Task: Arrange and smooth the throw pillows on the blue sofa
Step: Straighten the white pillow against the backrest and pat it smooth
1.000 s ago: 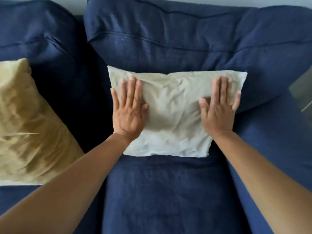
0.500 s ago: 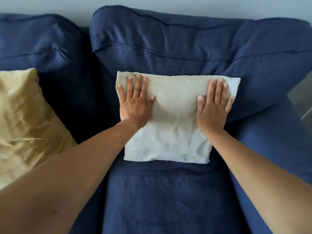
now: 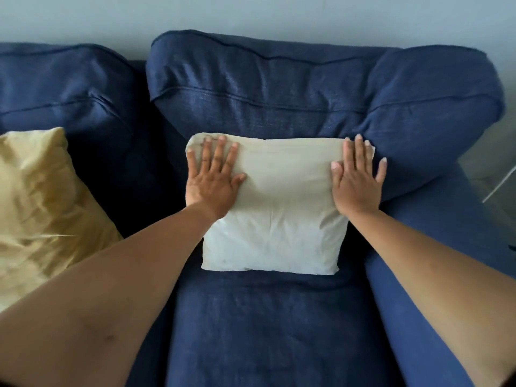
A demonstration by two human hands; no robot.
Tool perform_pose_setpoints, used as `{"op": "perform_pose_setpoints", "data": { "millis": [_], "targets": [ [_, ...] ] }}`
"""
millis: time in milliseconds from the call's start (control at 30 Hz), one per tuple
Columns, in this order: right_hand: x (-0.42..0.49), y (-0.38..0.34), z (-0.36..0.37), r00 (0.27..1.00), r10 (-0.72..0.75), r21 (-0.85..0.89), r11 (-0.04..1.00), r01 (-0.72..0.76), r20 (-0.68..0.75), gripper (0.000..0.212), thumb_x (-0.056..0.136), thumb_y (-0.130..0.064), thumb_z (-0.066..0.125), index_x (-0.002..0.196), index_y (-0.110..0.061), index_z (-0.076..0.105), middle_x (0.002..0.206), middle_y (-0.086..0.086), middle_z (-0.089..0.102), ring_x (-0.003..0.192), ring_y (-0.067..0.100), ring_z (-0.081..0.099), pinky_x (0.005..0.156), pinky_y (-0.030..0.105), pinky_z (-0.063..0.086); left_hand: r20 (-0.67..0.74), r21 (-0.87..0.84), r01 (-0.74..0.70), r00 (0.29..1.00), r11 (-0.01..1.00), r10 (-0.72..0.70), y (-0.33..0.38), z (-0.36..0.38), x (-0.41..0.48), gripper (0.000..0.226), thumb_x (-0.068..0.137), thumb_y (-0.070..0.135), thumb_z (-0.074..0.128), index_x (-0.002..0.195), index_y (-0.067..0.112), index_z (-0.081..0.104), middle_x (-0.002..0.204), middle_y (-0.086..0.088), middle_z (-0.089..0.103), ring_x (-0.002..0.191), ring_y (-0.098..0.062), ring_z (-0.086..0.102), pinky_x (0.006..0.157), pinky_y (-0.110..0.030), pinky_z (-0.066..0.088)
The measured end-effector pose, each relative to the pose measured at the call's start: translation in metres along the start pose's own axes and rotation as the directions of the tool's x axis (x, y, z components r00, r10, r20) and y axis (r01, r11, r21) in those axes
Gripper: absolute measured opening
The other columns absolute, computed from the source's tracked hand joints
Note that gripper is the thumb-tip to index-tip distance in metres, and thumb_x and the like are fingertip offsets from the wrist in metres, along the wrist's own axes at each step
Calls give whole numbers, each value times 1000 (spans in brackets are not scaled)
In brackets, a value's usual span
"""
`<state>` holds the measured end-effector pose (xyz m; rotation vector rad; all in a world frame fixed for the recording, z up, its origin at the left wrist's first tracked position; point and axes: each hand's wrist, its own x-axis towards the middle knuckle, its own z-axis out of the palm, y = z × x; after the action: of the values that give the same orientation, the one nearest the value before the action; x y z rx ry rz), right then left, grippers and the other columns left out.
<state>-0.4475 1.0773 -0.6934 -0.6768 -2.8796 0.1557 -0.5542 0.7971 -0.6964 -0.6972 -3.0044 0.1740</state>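
A pale cream throw pillow (image 3: pixel 275 219) leans against the back cushion of the blue sofa (image 3: pixel 279 331), on its right-hand seat. My left hand (image 3: pixel 212 177) lies flat with fingers spread on the pillow's upper left corner. On the upper right corner my right hand (image 3: pixel 357 182) presses flat, its little finger over the pillow's edge. Neither hand grips anything. A yellow throw pillow (image 3: pixel 42 208) rests on the left seat, partly cut off by the frame's left edge and by my left forearm.
The sofa's padded right armrest (image 3: pixel 435 118) bulges beside the cream pillow. A pale wall (image 3: pixel 251 15) runs behind the sofa. Floor with a thin white rod (image 3: pixel 499 185) shows at the far right.
Both hands have slid upward over the cream pillow to its top corners, and its surface looks smoother. The view has tilted up, showing the wall.
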Motion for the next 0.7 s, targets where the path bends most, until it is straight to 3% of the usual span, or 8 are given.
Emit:
{"op": "perform_pose_setpoints", "data": {
  "millis": [67, 133, 200, 267, 300, 400, 467, 700],
  "targets": [
    [-1, 4, -7, 998, 52, 39, 998, -51, -36, 62, 103, -49, 15, 159, -22, 7, 168, 5, 1, 153, 22, 2, 118, 57, 5, 5, -148, 182, 983, 972, -183, -3, -7, 0, 75, 97, 66, 6, 156, 29, -19, 168, -6, -19, 153, -30, -19, 118, -61, -13],
    [-4, 1, -17, 968, 211, 216, 960, -180, -133, 68, 101, -52, 33, 158, -21, 11, 166, 10, 8, 151, 29, 13, 112, 59, 16, 24, -476, 392, 900, 787, -435, -4, -16, -1, 86, 93, 72, 29, 158, 33, -13, 169, -6, -12, 154, -30, -11, 118, -61, -3],
    [-1, 3, -27, 898, 426, 486, 811, -327, -107, 80, 95, -54, 50, 157, -17, 15, 161, 15, 22, 144, 35, 27, 109, 58, 25, 206, -811, 479, 772, 337, -601, -8, -27, -1, 93, 90, 64, 54, 160, 34, 1, 168, -4, 14, 153, -29, 16, 119, -56, 17],
    [0, 10, -31, 855, 514, 706, 583, -402, 63, 82, 91, -48, 61, 155, -13, 25, 150, 14, 40, 135, 31, 43, 110, 48, 36, 390, -908, 404, 720, -110, -574, -11, -37, -5, 77, 91, 50, 63, 156, 27, 29, 151, -2, 50, 136, -25, 48, 110, -38, 39],
    [1, 12, -33, 840, 521, 786, 452, -421, 151, 74, 89, -43, 65, 150, -12, 36, 139, 11, 53, 126, 26, 53, 106, 42, 43, 436, -899, 375, 716, -227, -545, -13, -40, -5, 57, 93, 44, 65, 143, 23, 50, 133, 0, 64, 123, -22, 60, 101, -33, 49],
    [5, 15, -37, 816, 524, 887, 218, -407, 245, 11, 87, -28, 69, 87, -18, 72, 81, -4, 70, 78, 12, 66, 69, 26, 54, 473, -881, 365, 703, -302, -532, -18, -48, -4, 11, 95, 38, 65, 98, 28, 68, 97, 7, 73, 95, -15, 71, 72, -23, 54],
    [11, 18, -38, 806, 543, 907, 175, -384, 236, 27, 85, -25, 70, 59, -19, 64, 61, -10, 62, 59, 6, 58, 61, 24, 49, 493, -868, 359, 697, -342, -521, -21, -50, -1, 10, 97, 39, 63, 94, 30, 67, 99, 7, 72, 95, -12, 69, 81, -26, 55],
    [14, 10, -39, 809, 539, 930, 116, -348, 235, 24, 85, -32, 71, 64, -21, 65, 52, -18, 62, 50, -4, 56, 57, 19, 48, 478, -877, 369, 729, -307, -490, -24, -51, 3, 19, 99, 44, 56, 106, 28, 63, 105, 7, 70, 95, -10, 66, 95, -34, 53]
  ]
}}
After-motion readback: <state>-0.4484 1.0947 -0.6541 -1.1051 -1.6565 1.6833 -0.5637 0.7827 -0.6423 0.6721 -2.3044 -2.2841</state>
